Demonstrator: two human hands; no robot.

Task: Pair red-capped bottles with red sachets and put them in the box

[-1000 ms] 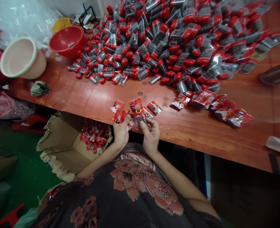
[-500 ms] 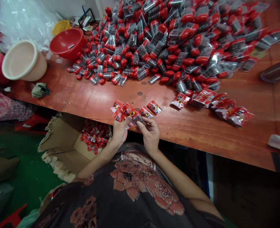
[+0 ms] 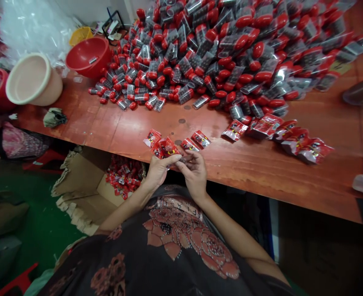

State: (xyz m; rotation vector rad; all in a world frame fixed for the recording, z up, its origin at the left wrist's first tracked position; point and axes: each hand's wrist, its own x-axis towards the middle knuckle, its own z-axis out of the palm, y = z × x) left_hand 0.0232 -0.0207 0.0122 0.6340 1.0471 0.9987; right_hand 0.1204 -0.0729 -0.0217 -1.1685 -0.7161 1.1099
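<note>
At the table's front edge, both hands are close together around a small red printed packet [image 3: 171, 147]. My left hand [image 3: 157, 170] pinches it, with the thumb laid across its lower part toward the right. My right hand [image 3: 195, 174] has its thumb and fingers closed at the packet's lower right end; fingers partly hide what lies there. Just left, on the table, more red packets [image 3: 152, 138] lie overlapping. Two further packets [image 3: 201, 139] rest side by side beyond my right fingers.
A large heap of red-capped clear tubes [image 3: 184, 65] covers the table's back. Several packets [image 3: 311, 149] lie in a row at right. A red bowl [image 3: 87, 55], a cream tub [image 3: 35, 82] and a crumpled cloth [image 3: 54, 117] stand left. Below is a cardboard box [image 3: 79, 181] of packets.
My left thumb has stretched rightward over the packet's lower part, covering the dark section that showed before. The packet has tilted more upright. My right fingers have shifted slightly.
</note>
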